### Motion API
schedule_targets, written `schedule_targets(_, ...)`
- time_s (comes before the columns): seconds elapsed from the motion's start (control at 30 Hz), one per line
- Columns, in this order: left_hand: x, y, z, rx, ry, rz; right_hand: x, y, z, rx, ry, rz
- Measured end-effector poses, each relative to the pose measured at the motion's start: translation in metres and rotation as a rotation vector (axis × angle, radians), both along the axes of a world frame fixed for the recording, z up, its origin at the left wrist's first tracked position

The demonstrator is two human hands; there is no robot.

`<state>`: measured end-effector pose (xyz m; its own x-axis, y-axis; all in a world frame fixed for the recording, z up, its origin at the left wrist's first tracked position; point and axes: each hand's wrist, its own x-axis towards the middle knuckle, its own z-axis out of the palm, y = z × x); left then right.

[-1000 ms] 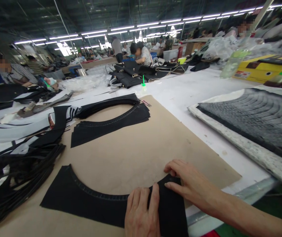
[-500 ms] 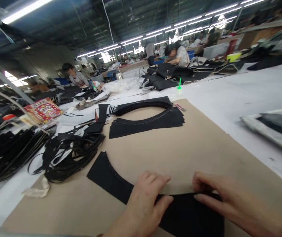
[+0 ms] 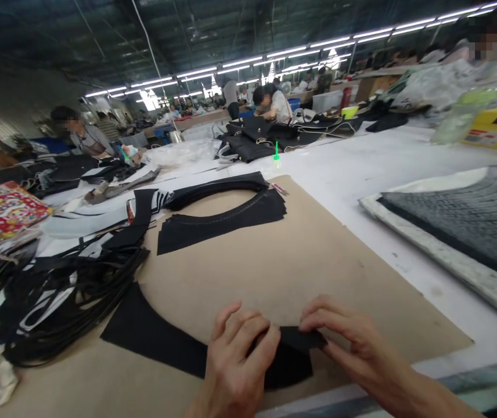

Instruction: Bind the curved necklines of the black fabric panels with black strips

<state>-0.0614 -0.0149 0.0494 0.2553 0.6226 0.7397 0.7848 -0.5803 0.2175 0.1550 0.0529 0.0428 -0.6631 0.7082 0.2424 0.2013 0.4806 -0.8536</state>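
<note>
A curved black fabric piece [image 3: 157, 331] lies on the brown board [image 3: 231, 261] in front of me. Curled over its middle, my left hand [image 3: 240, 354] has its fingers closed on the upper edge. My right hand [image 3: 353, 342] pinches a flap at the right end between thumb and fingers, where the material is folded up. Part of the piece is hidden under the left hand. Farther back on the board sit stacked black curved pieces [image 3: 222, 220], some with a stitched-looking line along the inner curve. Small red-handled snips [image 3: 280, 189] rest beside that stack.
Bundled black strips [image 3: 74, 290] lie at the left, near a red patterned box [image 3: 8, 209]. A small bottle with a green nozzle [image 3: 277, 157] stands beyond the board. At right is a pale slab with dark textured material [image 3: 461, 215]. Co-workers [image 3: 274, 104] sit farther back.
My view has turned right, bringing the slab and yellow box into sight. Both hands have shifted along the black piece to its right end, where the right hand now lifts a folded flap.
</note>
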Motion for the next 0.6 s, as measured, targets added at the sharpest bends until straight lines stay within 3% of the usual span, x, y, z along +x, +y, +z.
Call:
schedule_targets(0.13,0.004,-0.006,-0.003,0.116,0.076,0.012,0.003,-0.005,-0.009,0.108,0.060,-0.020)
schedule_targets(0.43,-0.002,-0.010,-0.010,-0.022,0.121,0.024,0.003,-0.010,-0.005,0.093,-0.001,-0.021)
schedule_targets(0.6,-0.003,-0.011,-0.015,-0.002,0.131,0.034,0.002,-0.011,-0.002,0.121,-0.019,-0.008)
